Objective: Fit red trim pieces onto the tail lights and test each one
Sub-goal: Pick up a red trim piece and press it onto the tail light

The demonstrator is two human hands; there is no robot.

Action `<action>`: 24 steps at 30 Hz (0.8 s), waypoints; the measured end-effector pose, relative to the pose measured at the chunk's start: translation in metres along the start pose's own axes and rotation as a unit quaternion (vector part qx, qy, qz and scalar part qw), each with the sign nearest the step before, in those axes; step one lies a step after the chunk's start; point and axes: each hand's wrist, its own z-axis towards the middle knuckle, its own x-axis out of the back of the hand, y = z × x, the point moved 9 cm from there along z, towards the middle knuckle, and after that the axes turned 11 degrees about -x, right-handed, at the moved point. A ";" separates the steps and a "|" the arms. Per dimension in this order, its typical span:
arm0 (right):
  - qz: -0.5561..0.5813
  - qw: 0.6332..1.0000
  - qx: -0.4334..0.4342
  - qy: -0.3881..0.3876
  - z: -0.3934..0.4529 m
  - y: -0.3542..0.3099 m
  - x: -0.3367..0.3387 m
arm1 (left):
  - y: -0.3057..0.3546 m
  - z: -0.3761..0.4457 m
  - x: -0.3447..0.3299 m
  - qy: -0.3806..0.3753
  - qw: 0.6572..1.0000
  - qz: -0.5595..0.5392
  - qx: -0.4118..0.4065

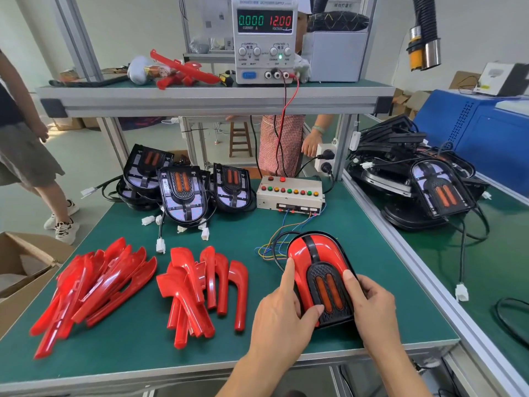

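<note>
A tail light (pixel 322 262) with red trim fitted on both sides lies on the green mat near the front right. My left hand (pixel 282 310) grips its left edge, fingers along the red trim and thumb on the black centre. My right hand (pixel 369 305) grips its right edge. Two heaps of loose red trim pieces lie to the left, one (pixel 91 287) far left and one (pixel 206 290) beside it. Bare tail lights (pixel 183 193) without trim stand in a cluster at the back of the mat, their white connectors trailing forward.
A test box (pixel 289 194) with coloured buttons sits behind the held light, wires running to it. A power supply (pixel 264 38) on the shelf reads 0.000 and 12.00. More tail lights (pixel 423 184) are piled on the right bench. A cardboard box (pixel 20 270) stands at left. Two people stand beyond.
</note>
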 end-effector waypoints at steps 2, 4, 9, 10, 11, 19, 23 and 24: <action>-0.001 1.000 0.002 -0.003 0.000 -0.001 -0.001 | 0.000 0.001 0.000 -0.002 1.000 0.011 -0.005; -0.001 1.000 0.004 -0.006 -0.001 -0.002 -0.002 | -0.002 0.002 -0.001 -0.001 1.000 0.018 -0.006; 0.008 1.000 0.012 -0.004 -0.003 -0.004 -0.001 | -0.005 0.001 -0.004 -0.006 1.000 0.026 -0.012; 0.012 1.000 0.014 -0.004 -0.003 -0.004 -0.001 | -0.005 0.001 -0.004 -0.008 1.000 0.027 -0.013; 0.015 1.000 0.015 -0.004 -0.003 -0.004 0.000 | -0.005 0.002 -0.004 -0.011 0.999 0.026 -0.015; 0.033 0.999 0.024 -0.009 -0.002 -0.006 0.001 | -0.004 0.006 0.001 0.012 0.999 -0.013 -0.051; 0.037 0.999 0.022 -0.017 -0.003 -0.007 -0.001 | -0.008 0.008 0.005 0.039 0.997 -0.011 -0.067; 0.037 0.999 0.021 -0.019 -0.003 -0.007 -0.001 | -0.008 0.009 0.005 0.040 0.997 -0.012 -0.068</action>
